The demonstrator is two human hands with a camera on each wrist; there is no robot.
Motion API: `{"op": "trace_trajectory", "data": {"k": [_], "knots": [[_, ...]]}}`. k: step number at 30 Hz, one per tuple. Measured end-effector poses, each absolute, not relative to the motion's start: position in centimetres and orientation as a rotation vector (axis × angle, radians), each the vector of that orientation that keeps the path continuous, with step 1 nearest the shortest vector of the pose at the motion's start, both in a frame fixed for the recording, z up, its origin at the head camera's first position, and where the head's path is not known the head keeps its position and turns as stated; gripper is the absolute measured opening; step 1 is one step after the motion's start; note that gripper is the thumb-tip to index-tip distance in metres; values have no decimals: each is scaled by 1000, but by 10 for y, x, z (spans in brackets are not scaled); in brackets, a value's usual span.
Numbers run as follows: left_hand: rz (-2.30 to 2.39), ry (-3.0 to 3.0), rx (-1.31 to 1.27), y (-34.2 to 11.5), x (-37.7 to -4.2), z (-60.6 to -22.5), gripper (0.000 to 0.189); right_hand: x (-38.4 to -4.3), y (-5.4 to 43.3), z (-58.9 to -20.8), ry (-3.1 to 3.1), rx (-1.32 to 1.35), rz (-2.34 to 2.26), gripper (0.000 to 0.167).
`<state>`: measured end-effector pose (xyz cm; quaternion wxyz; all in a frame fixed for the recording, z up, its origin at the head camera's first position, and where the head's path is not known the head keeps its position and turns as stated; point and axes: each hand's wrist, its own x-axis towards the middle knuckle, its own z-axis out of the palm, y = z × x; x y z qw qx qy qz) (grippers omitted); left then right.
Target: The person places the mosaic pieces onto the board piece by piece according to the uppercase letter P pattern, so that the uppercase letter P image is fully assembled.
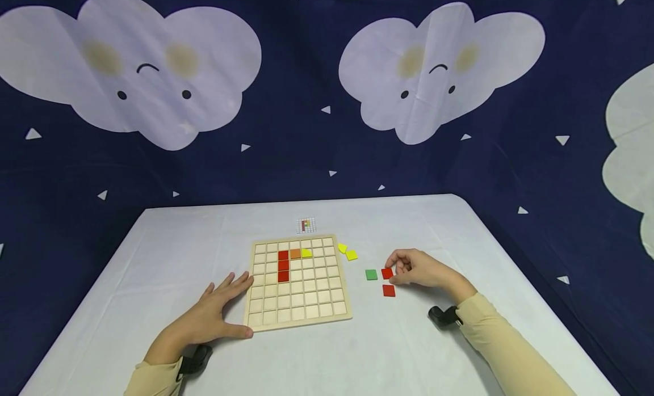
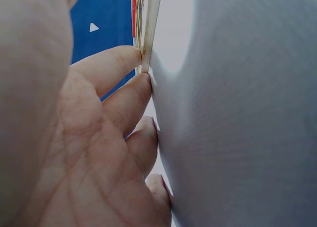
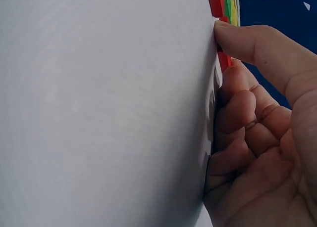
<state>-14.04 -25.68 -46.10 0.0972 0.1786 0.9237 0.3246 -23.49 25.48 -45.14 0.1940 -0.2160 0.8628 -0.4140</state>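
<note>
One red tile (image 1: 386, 273), on the white table (image 1: 306, 362) beside a green tile (image 1: 371, 274), is pinched in the right hand (image 1: 419, 268) and, being thin, could slip, I judge; one grid board (image 1: 305, 300) touches the outspread left hand (image 1: 217, 307), whose push could jar its laid tiles (image 1: 283, 265).

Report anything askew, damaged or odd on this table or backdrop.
The backdrop looks upside down: two of its clouds have mouths above eyes. Two yellow pieces lie at skewed angles just right of the wooden board, though loose pieces there may be normal. Nothing looks spilled or damaged.
</note>
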Motion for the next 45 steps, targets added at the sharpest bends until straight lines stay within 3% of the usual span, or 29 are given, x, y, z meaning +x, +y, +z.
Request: {"op": "trace_trajectory", "data": {"k": [25,45], "knots": [[969,2733,535,-255,-140,-458,117,-242,250,-436,2621,-643,-945,20],[966,2759,541,-257,-140,-459,117,-260,170,-414,2618,-812,-984,20]]}}
